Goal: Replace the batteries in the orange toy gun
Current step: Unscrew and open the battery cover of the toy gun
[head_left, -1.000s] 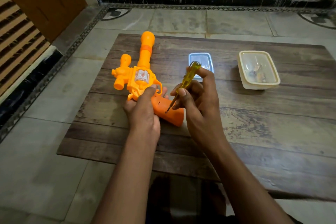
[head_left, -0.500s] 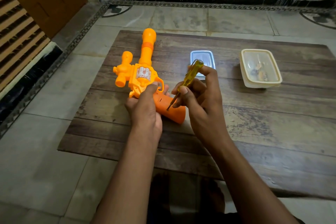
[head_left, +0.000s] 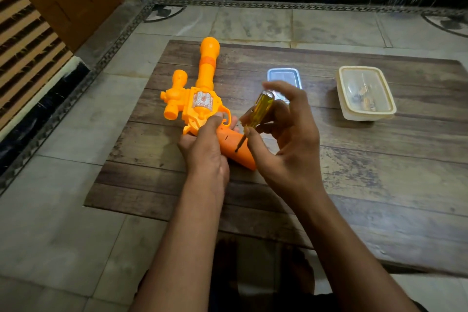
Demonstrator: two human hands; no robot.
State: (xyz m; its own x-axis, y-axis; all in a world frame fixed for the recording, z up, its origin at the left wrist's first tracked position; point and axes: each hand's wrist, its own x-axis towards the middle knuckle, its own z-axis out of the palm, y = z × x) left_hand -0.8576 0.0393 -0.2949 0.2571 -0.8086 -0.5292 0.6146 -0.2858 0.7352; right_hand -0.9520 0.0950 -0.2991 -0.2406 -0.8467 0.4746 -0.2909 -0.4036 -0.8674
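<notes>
The left hand (head_left: pixel 205 149) grips the orange toy gun (head_left: pixel 202 106) at the top of its handle, thumb by the trigger guard. The right hand (head_left: pixel 286 139) pinches a yellow-handled screwdriver (head_left: pixel 258 111), forefinger over its top end; the tip touches the handle's side. The gun lies flat on the wooden board (head_left: pixel 354 172), barrel toward 12 o'clock. At 1 o'clock of the gun sits a small clear tray (head_left: pixel 283 76); a lidded plastic container (head_left: pixel 366 92) stands further out at 3 o'clock.
</notes>
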